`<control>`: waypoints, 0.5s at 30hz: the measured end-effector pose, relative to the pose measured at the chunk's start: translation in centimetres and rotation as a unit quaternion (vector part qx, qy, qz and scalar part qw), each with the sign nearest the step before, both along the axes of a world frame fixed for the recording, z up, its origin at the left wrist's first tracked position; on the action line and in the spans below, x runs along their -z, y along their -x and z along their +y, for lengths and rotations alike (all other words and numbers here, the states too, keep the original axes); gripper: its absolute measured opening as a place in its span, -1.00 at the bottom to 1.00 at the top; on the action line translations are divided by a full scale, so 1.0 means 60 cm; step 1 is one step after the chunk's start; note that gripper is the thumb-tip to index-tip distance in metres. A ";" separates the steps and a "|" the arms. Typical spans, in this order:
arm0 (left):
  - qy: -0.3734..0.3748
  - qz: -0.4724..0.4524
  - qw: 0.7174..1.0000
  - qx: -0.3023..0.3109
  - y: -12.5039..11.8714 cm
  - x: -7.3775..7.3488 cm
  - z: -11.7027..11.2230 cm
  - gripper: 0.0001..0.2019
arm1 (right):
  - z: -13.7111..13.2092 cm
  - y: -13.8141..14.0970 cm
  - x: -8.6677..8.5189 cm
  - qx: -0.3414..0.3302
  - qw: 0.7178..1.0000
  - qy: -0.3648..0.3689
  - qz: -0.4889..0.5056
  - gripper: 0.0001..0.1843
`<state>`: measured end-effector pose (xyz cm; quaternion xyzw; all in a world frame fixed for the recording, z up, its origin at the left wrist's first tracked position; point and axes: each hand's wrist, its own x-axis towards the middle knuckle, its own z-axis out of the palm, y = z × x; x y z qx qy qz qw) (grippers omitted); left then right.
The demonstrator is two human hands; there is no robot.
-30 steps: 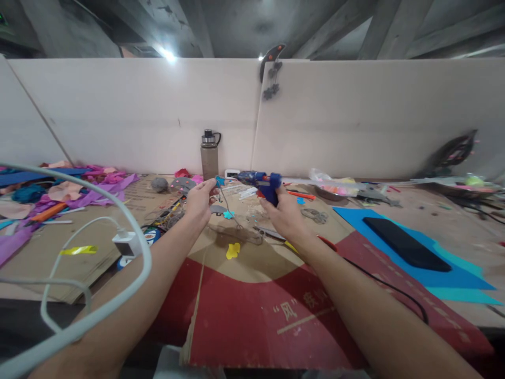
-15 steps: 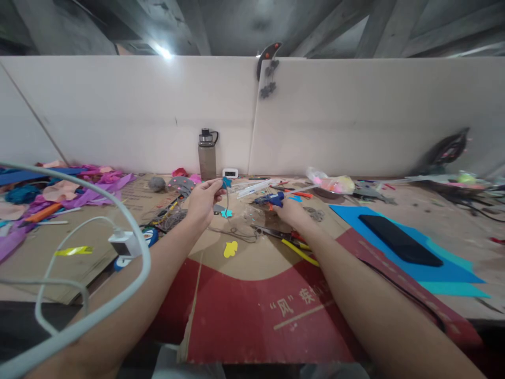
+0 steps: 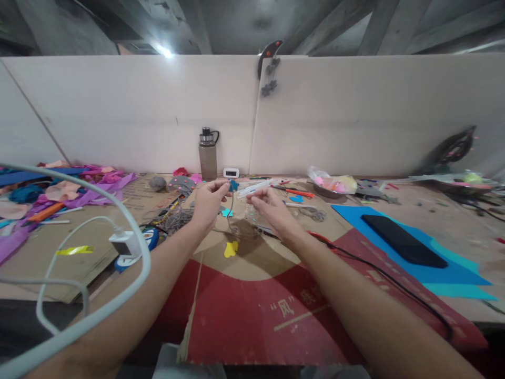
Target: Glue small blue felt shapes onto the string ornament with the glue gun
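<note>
My left hand [image 3: 208, 202] is raised over the cardboard and pinches a small blue flower cut-out [image 3: 233, 185] between thumb and fingers. A thin grey wire [image 3: 230, 211] hangs down from that piece. My right hand [image 3: 271, 210] hovers just to the right of it with its fingers loosely spread toward the cut-out and nothing in them. A black cord [image 3: 379, 276] runs from behind my right wrist across the red cardboard [image 3: 252, 310]. No glue gun shows.
A cyan cut-out [image 3: 226, 212] and a yellow cut-out [image 3: 231, 248] lie below my hands. At the back stand a bottle [image 3: 208, 153] and a small clock [image 3: 231, 172]. A black slab [image 3: 404, 239] lies on blue sheets right; a white charger [image 3: 124, 243] and paper scraps [image 3: 90, 184] sit left.
My right hand held the blue glue gun up, lowered it to the table, let it go and came back empty toward the blue cut-out. My left hand kept its pinch.
</note>
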<state>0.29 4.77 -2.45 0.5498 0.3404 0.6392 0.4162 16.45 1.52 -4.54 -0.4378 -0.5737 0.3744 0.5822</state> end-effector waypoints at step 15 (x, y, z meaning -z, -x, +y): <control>0.016 0.043 0.999 0.007 -0.013 -0.003 -0.022 -0.80 | -0.031 0.020 -0.023 0.032 0.999 -0.041 -0.013 -0.78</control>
